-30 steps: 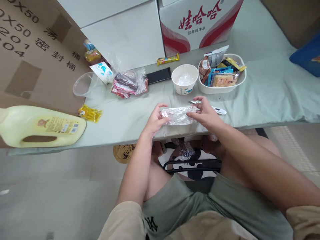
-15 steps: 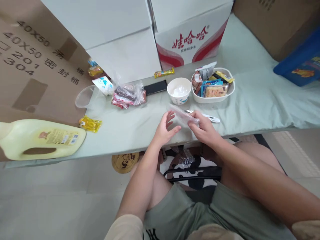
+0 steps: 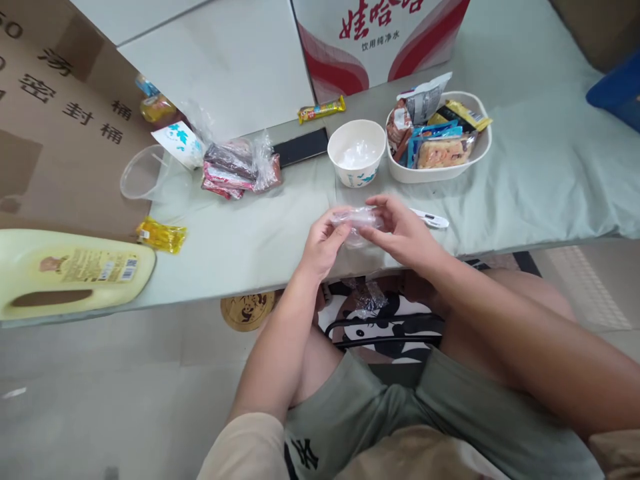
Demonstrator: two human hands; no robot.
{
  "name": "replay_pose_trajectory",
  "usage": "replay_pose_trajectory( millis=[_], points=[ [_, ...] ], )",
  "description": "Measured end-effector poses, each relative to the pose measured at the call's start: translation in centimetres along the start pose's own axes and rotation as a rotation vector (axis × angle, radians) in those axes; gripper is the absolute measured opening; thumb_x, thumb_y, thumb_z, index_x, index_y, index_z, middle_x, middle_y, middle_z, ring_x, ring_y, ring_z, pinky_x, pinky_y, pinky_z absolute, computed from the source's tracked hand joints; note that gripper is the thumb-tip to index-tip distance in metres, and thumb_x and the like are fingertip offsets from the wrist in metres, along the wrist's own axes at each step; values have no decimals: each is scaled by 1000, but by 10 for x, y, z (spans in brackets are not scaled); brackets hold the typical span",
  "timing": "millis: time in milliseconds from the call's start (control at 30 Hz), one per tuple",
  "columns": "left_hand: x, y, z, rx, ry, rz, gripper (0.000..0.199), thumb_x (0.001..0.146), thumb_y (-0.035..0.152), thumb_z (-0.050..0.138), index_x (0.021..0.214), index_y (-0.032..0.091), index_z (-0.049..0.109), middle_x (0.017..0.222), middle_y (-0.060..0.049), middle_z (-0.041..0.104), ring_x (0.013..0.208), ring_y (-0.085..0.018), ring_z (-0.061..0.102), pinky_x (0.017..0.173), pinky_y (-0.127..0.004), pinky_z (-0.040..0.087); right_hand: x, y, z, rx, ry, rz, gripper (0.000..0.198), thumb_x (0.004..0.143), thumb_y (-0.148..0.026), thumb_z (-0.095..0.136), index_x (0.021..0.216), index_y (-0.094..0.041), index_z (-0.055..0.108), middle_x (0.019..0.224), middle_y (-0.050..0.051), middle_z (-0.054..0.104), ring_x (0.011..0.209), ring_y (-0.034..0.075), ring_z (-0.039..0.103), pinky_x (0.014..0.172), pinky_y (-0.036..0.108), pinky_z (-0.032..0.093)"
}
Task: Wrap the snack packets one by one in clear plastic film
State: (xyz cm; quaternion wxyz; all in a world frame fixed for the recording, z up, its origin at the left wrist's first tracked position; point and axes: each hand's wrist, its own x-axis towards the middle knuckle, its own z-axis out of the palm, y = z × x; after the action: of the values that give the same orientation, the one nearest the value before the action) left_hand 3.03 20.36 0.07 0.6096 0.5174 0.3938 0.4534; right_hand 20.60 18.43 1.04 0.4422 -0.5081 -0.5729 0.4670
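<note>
Above the near edge of the cloth-covered table, a crumpled clear plastic bag (image 3: 357,219) stretches between my two hands. My left hand (image 3: 323,243) is closed on its left end, thumb over the top. The fingers and thumb of my right hand (image 3: 403,233) curl round the right end. Just behind stands a white paper bowl (image 3: 357,157) with blue leaf prints and clear crumpled plastic inside. Partly hidden by my right hand, a slim white tool (image 3: 433,219) lies on the cloth; its kind is unclear.
A white tub (image 3: 440,175) of packaged snacks stands right of the bowl. Leftward lie a black phone (image 3: 303,147), bagged snacks (image 3: 240,167), a clear plastic lid (image 3: 143,175), a yellow packet (image 3: 163,235) and a pale yellow jug (image 3: 115,267). Boxes (image 3: 370,53) line the back.
My left hand has closed on the plastic bag, which only my right hand held before. The bag is now bunched level between both hands. The view has shifted slightly.
</note>
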Motion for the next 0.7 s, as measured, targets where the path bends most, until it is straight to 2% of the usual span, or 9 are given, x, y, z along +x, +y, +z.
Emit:
replay_pose_trajectory(
  millis=[67, 133, 233, 333, 400, 467, 533, 600, 700],
  points=[
    [0, 0, 0, 71, 32, -31, 49, 77, 55, 79, 113, 24, 64, 83, 0, 67, 69, -12, 59, 66, -25, 47, -2, 0, 1, 34, -70, -20, 59, 73, -51, 77, 121, -24, 56, 117, 9, 66, 108, 26, 63, 92, 41, 52],
    [-1, 0, 1, 170, 29, -43, 54, 77, 49, 80, 119, 24, 58, 75, 3, 64, 63, -11, 56, 64, -25, 45, -2, -1, 1, 43, -78, -22, 54, 72, -50, 78, 116, -23, 59, 114, 9, 67, 106, 26, 63, 92, 41, 51],
    [-1, -2, 2, 193, -38, -53, 67, 69, 44, 85, 123, 24, 51, 84, 1, 66, 71, -13, 61, 69, -26, 48, 1, -2, 0, 57, 2, 43, 35, 76, -50, 72, 93, -22, 60, 87, 4, 65, 81, 19, 61, 78, 36, 50],
    [-1, -4, 3, 155, -57, -94, 66, 62, 44, 88, 113, 22, 52, 88, 0, 67, 73, -14, 63, 70, -27, 50, 4, -2, 0, 157, 134, 109, 33, 75, -51, 69, 83, -23, 55, 74, -1, 58, 69, 15, 53, 66, 30, 45],
    [-1, -4, 1, 114, -17, -110, 61, 62, 45, 87, 107, 21, 52, 83, 1, 67, 68, -12, 62, 67, -26, 49, 1, -3, 0, 245, 118, 155, 38, 71, -51, 73, 89, -23, 54, 76, -2, 59, 68, 14, 53, 64, 29, 45],
    [-2, -3, -1, 42, 26, -91, 62, 62, 44, 88, 107, 21, 52, 82, 2, 68, 67, -11, 62, 67, -25, 50, -5, -5, 1, 262, 11, 185, 41, 69, -48, 78, 94, -23, 57, 80, -1, 63, 71, 15, 57, 68, 30, 48],
    [-4, -1, -4, -17, 57, -66, 63, 61, 41, 88, 109, 22, 52, 84, 2, 70, 69, -11, 63, 69, -25, 51, -12, -6, 1, 220, -52, 180, 36, 71, -46, 78, 89, -21, 59, 80, 1, 64, 75, 16, 59, 75, 32, 49],
    [-6, 1, -5, -31, 67, -64, 62, 61, 38, 89, 108, 21, 52, 84, 2, 70, 70, -11, 64, 71, -25, 51, -16, -5, 0, 203, -20, 140, 33, 73, -46, 77, 86, -21, 58, 81, 1, 63, 79, 16, 59, 80, 33, 50],
    [-8, 4, -6, -3, 26, -94, 60, 61, 35, 89, 107, 20, 53, 83, 2, 71, 70, -11, 64, 72, -25, 51, -16, 0, 0, 263, 14, 96, 52, 66, -47, 83, 104, -25, 55, 99, 2, 64, 92, 18, 62, 86, 35, 51]
  ],
)
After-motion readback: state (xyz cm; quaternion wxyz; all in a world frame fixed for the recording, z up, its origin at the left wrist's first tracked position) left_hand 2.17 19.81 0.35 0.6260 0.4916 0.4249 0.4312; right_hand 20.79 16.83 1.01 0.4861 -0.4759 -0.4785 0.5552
